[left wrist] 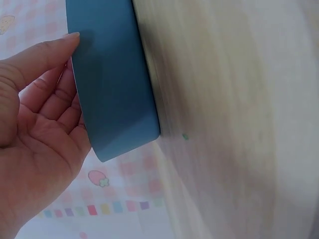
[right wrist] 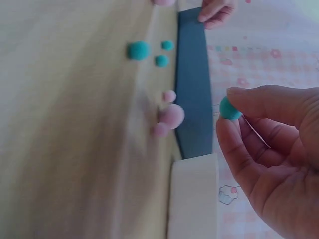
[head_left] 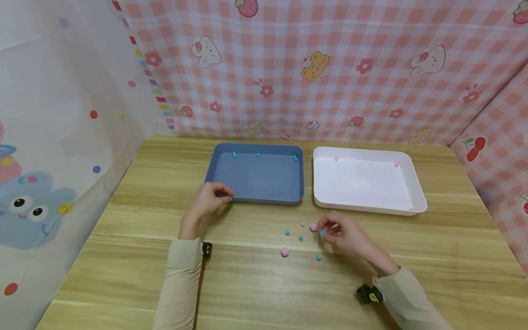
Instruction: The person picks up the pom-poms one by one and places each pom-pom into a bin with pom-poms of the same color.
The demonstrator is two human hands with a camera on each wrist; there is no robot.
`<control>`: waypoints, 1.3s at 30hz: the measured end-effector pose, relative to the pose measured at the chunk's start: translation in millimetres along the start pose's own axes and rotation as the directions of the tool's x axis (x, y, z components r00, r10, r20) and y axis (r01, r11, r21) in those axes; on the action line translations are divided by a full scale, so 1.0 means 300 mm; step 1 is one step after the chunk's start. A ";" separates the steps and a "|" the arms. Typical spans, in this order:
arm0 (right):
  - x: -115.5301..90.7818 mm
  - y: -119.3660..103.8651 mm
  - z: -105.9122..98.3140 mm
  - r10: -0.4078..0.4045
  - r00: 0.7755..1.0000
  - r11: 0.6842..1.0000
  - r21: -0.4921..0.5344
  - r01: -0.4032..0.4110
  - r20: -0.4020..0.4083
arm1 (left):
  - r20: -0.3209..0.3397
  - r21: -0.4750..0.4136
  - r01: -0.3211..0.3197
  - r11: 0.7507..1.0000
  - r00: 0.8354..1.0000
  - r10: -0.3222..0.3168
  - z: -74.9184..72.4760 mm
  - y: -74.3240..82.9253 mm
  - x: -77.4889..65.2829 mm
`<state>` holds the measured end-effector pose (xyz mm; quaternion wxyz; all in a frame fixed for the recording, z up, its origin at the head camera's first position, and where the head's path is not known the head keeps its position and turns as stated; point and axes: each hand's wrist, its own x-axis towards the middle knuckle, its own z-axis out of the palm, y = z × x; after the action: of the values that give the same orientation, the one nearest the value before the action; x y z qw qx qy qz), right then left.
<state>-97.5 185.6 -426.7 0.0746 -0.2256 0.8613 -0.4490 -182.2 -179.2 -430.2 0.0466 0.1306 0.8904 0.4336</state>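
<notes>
My left hand holds the near left corner of a blue tray; in the left wrist view the thumb lies on its outer wall and the fingers are behind the rim. My right hand pinches a small teal pom-pom between thumb and fingertip, raised above the table in front of the white tray. Near it on the table lie three teal pom-poms and several pink pom-poms of different sizes.
Several teal pom-poms lie along the blue tray's far side. Inside the white tray are a few pink pom-poms. Both trays stand side by side on the wooden table, before a pink checked cloth.
</notes>
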 end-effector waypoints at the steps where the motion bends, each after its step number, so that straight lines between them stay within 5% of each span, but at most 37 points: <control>1: 0.006 -0.004 -0.002 -0.014 1.000 1.000 0.003 0.014 -0.016 | 0.001 0.003 0.004 1.000 1.000 -0.004 0.000 0.001 0.000; 6: 0.041 -0.021 -0.009 -0.071 0.994 0.997 0.023 0.073 -0.089 | 0.003 0.016 0.020 1.000 1.000 -0.020 -0.001 0.007 -0.002; 15: 0.119 -0.054 -0.023 -0.021 0.988 0.998 0.052 0.029 -0.156 | -0.001 0.038 0.002 0.999 1.000 -0.002 -0.004 0.002 -0.001; 39: 0.321 -0.077 0.005 0.131 0.975 0.970 0.226 -0.089 -0.178 | 0.001 0.037 0.015 0.999 1.000 -0.015 -0.003 0.003 0.003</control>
<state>-175.0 129.1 -401.8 0.0404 -0.1233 0.8217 -0.5550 -183.2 -179.1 -428.7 0.0481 0.1252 0.8991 0.4167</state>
